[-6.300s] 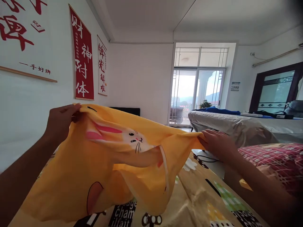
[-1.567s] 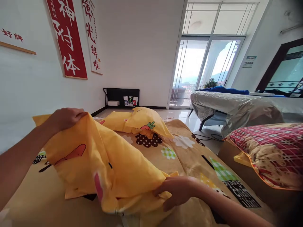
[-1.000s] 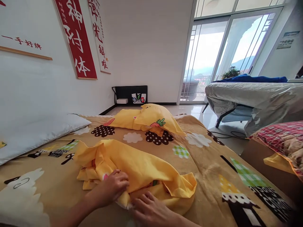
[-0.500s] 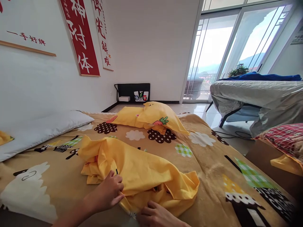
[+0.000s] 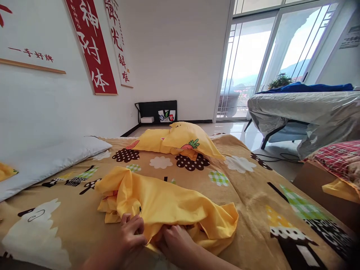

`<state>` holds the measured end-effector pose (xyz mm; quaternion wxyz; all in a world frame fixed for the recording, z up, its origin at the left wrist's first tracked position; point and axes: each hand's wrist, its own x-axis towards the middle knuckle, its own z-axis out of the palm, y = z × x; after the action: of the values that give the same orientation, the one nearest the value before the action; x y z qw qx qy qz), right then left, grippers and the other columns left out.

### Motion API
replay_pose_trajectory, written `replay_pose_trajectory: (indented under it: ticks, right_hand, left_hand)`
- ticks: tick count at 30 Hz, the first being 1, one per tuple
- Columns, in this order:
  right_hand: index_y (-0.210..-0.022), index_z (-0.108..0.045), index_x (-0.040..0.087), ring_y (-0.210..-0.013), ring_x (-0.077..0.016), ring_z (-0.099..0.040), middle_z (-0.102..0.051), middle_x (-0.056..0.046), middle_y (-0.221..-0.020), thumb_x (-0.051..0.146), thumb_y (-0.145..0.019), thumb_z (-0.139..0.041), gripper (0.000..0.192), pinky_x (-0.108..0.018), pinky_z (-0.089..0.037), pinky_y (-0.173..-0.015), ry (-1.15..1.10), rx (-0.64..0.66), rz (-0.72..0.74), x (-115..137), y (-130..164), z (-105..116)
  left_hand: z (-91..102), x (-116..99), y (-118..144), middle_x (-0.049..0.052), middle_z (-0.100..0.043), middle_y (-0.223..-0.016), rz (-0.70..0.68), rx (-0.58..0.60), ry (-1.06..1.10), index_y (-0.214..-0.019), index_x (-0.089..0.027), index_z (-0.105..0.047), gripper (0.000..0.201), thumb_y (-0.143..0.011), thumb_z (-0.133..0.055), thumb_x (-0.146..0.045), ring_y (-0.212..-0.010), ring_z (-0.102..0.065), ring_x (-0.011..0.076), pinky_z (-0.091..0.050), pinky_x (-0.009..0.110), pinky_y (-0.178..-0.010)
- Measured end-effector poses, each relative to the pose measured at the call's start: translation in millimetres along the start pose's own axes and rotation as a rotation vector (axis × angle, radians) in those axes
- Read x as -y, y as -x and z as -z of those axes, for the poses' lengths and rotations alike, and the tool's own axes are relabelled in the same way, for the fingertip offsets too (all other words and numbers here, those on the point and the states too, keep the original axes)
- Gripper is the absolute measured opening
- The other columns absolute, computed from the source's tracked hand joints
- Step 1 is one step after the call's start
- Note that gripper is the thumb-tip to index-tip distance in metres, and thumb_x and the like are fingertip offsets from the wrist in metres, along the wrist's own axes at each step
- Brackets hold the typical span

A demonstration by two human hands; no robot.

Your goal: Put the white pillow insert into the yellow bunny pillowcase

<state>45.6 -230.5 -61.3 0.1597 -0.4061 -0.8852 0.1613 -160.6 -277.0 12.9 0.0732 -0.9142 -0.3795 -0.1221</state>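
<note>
Both hands pinch the near edge of the crumpled yellow pillowcase: left hand and right hand close together. It lies on the patterned blanket (a white pillow sits left).

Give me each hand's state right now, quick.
Left hand: closed, fingers curled on the near edge of the yellow pillowcase.
Right hand: on the same edge, fingers tucked under the cloth; grip cannot be told.

Both gripping the near edge of a crumpled yellow cotton pillowcase on a tan cartoon-print fleece blanket: left hand and right hand, side by side.
</note>
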Motion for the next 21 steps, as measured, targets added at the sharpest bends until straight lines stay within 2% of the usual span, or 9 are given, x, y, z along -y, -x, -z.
replay_pose_trajectory:
  ticks: [2,4,6,8,11,13,15,18,21]
  right_hand:
    - [-0.087,-0.069,0.020,-0.083,-0.0195,-0.064,-0.070,-0.003,-0.090,0.035,-0.085,-0.054,0.021,-0.026,-0.043,-0.076,0.069,0.042,0.026,2,-8,-11]
    - [-0.085,-0.069,0.020,-0.079,-0.0192,-0.064,-0.070,-0.005,-0.087,0.031,-0.084,-0.055,0.018,-0.026,-0.041,-0.073,0.161,0.045,0.066,0,-10,-18]
    - [-0.082,-0.068,0.017,-0.071,-0.0175,-0.062,-0.069,-0.005,-0.081,0.023,-0.078,-0.059,0.012,-0.025,-0.038,-0.066,0.231,-0.051,0.115,-4,-6,-17]
    - [-0.075,-0.062,0.015,-0.063,-0.0146,-0.058,-0.065,-0.003,-0.073,0.019,-0.075,-0.058,0.006,-0.024,-0.033,-0.061,0.254,-0.238,0.185,-8,2,-2]
    - [-0.071,-0.055,0.016,-0.058,-0.0110,-0.052,-0.059,0.001,-0.065,0.015,-0.080,-0.048,0.011,-0.024,-0.029,-0.060,0.215,-0.530,0.303,-8,17,45]
    - [-0.072,-0.053,0.017,-0.058,-0.0097,-0.050,-0.056,0.001,-0.063,0.013,-0.082,-0.043,0.014,-0.023,-0.030,-0.061,0.202,-0.646,0.334,-3,26,88]
    - [-0.073,-0.053,0.017,-0.058,-0.0089,-0.048,-0.053,0.001,-0.061,0.014,-0.085,-0.041,0.017,-0.021,-0.031,-0.060,0.210,-0.691,0.337,4,34,131]
    - [-0.075,-0.052,0.017,-0.057,-0.0073,-0.048,-0.052,0.002,-0.062,0.016,-0.089,-0.039,0.019,-0.018,-0.032,-0.057,0.266,-0.696,0.334,11,42,187]
    - [-0.081,-0.051,0.017,-0.055,-0.0063,-0.048,-0.053,0.003,-0.065,0.021,-0.093,-0.040,0.017,-0.018,-0.032,-0.055,0.493,-0.775,0.364,13,47,233]
  left_hand:
    - [-0.6,-1,5,0.003,-0.047,-0.077,0.003,-0.042,-0.021,-0.074,-0.019,-0.058,0.023,-0.092,-0.044,-0.015,-0.073,-0.048,0.0149,-0.034,0.031,-0.070]
    - [0.0,1,9,0.003,-0.048,-0.078,0.060,-0.071,-0.004,-0.076,-0.020,-0.060,0.022,-0.092,-0.045,-0.016,-0.074,-0.048,0.0157,-0.036,0.031,-0.072]
    - [0.2,7,14,0.004,-0.051,-0.084,0.140,-0.078,0.040,-0.081,-0.021,-0.062,0.019,-0.091,-0.046,-0.015,-0.079,-0.050,0.0171,-0.039,0.031,-0.075]
    - [-0.9,19,16,0.005,-0.054,-0.091,0.216,-0.078,0.095,-0.089,-0.022,-0.063,0.016,-0.089,-0.048,-0.016,-0.084,-0.052,0.0185,-0.042,0.031,-0.078]
    - [-4.8,36,15,0.006,-0.056,-0.095,0.297,-0.033,0.169,-0.096,-0.022,-0.063,0.017,-0.086,-0.051,-0.015,-0.088,-0.054,0.0201,-0.045,0.033,-0.083]
    - [-6.8,40,9,0.006,-0.057,-0.095,0.312,0.014,0.194,-0.092,-0.021,-0.062,0.016,-0.085,-0.050,-0.013,-0.091,-0.055,0.0210,-0.045,0.035,-0.086]
    - [-6.0,39,1,0.008,-0.057,-0.105,0.282,0.012,0.193,-0.090,-0.020,-0.060,0.016,-0.083,-0.048,-0.011,-0.100,-0.054,0.0234,-0.042,0.040,-0.092]
    - [2.0,33,-17,0.012,-0.049,-0.133,0.205,-0.027,0.177,-0.095,-0.020,-0.057,0.017,-0.083,-0.047,-0.012,-0.126,-0.042,0.0287,-0.032,0.048,-0.103]
    - [14.3,35,-42,0.011,-0.045,-0.142,0.151,0.019,0.199,-0.108,-0.022,-0.055,0.033,-0.081,-0.043,-0.007,-0.138,-0.031,0.0285,-0.022,0.051,-0.109]
